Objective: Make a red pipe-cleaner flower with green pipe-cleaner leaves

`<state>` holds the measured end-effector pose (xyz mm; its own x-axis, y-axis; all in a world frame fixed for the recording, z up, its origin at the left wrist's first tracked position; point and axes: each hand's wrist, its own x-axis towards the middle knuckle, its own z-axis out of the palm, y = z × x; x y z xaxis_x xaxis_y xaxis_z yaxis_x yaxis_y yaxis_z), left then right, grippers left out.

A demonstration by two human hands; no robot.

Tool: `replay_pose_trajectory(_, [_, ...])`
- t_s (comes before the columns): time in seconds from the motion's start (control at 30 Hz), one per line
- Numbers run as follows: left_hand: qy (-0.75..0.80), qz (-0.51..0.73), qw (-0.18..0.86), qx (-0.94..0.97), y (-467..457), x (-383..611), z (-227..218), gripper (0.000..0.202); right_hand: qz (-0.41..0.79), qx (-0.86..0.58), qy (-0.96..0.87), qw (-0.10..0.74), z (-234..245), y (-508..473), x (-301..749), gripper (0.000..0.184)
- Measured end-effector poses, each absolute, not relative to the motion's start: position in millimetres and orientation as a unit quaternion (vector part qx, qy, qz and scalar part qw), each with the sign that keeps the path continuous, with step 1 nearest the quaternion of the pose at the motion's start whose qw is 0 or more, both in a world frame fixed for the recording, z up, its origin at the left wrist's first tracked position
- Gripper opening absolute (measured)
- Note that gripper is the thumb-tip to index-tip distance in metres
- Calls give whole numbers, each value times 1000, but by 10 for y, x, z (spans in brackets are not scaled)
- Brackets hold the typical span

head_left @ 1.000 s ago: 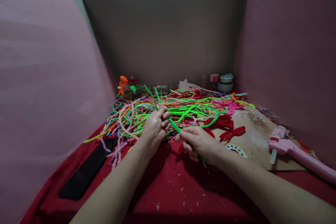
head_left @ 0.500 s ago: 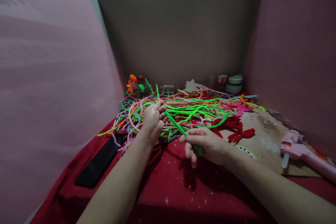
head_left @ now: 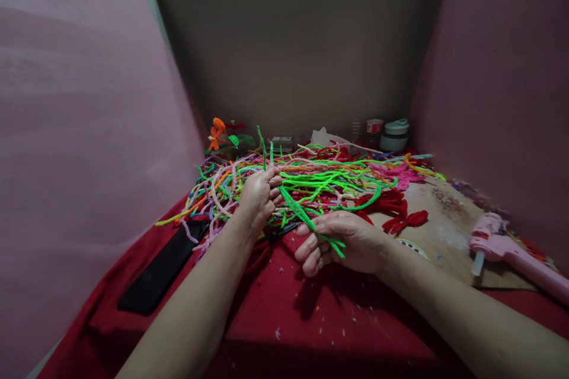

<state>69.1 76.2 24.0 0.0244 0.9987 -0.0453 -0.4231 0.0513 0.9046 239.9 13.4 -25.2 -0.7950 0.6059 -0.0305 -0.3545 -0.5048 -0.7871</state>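
Observation:
Thin green pipe cleaners (head_left: pixel 297 208) run slantwise between my two hands. My left hand (head_left: pixel 262 189) is closed around their upper part, and two ends stick up above its fingers. Lower down, my right hand (head_left: pixel 340 240) loosely holds the other part, palm partly turned up, with the fingers curled. The lower ends cross its fingers and point toward me. Behind both hands spreads a large tangled heap of coloured pipe cleaners (head_left: pixel 329 180), with bright green ones on top.
On the right, a pink glue gun (head_left: pixel 493 240) rests on a brown board (head_left: pixel 448 231) beside red fuzzy pieces (head_left: pixel 404 219). A long black object (head_left: pixel 155 275) lies left on the red cloth (head_left: pixel 267 331). At the back are an orange flower (head_left: pixel 216 135) and a lidded container (head_left: pixel 395 135).
My right hand's fingers have loosened and turned, so the lower ends of the pipe cleaners now show spread across them. My left hand keeps its hold. The view has shifted slightly.

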Motion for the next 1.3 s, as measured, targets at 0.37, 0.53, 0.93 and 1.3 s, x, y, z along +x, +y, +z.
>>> replay_pose_trajectory(0.37, [369, 589, 637, 336, 794, 645, 268, 22, 817, -202, -439, 314, -262, 110, 2352, 24])
replay_pose_trajectory(0.53, [357, 581, 645, 344, 795, 632, 282, 21, 803, -213, -470, 299, -268, 95, 2347, 25])
replay_pose_trajectory(0.93, [275, 423, 749, 429, 537, 901, 162, 9, 760, -242, -469, 381, -217, 160, 2361, 19])
replay_pose_trajectory(1.3, [356, 448, 638, 515, 605, 884, 85, 18, 751, -288, -438, 401, -215, 197, 2377, 18])
